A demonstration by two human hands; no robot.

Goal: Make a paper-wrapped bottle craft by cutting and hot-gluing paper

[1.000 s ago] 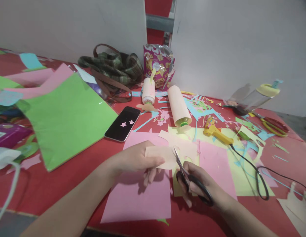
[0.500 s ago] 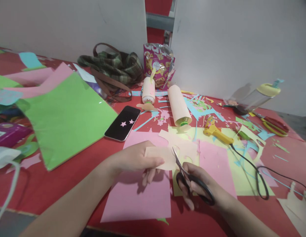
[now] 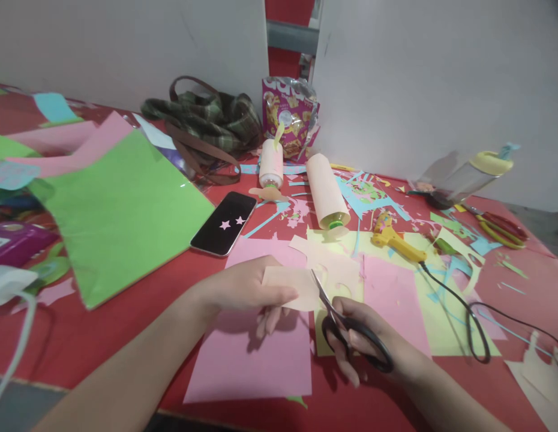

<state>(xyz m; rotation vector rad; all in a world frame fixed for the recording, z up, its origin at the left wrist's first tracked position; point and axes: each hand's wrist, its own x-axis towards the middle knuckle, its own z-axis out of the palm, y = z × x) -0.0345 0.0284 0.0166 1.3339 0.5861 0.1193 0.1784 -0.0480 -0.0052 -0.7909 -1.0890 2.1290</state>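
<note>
Between the thumb and fingers of my left hand (image 3: 261, 294) is a small cream paper piece (image 3: 285, 279), held above a pink sheet (image 3: 256, 366). My right hand (image 3: 360, 330) has its fingers through the black handles of a pair of scissors (image 3: 326, 297). The blades reach the right edge of the cream piece. Beneath the scissors lie more cream paper (image 3: 337, 264) with cut-outs and a yellow sheet (image 3: 441, 342).
A phone (image 3: 224, 224) bearing two pink stars lies beyond my left hand, beside a large green sheet (image 3: 126, 216). Two paper-wrapped bottles (image 3: 324, 189) lie further back. At right are a yellow glue gun (image 3: 396, 240) with a black cord, pliers (image 3: 499, 231) and a clear bottle (image 3: 468, 180).
The scissor tips have shifted slightly left over the edge of the cream piece. Both hands keep their holds.
</note>
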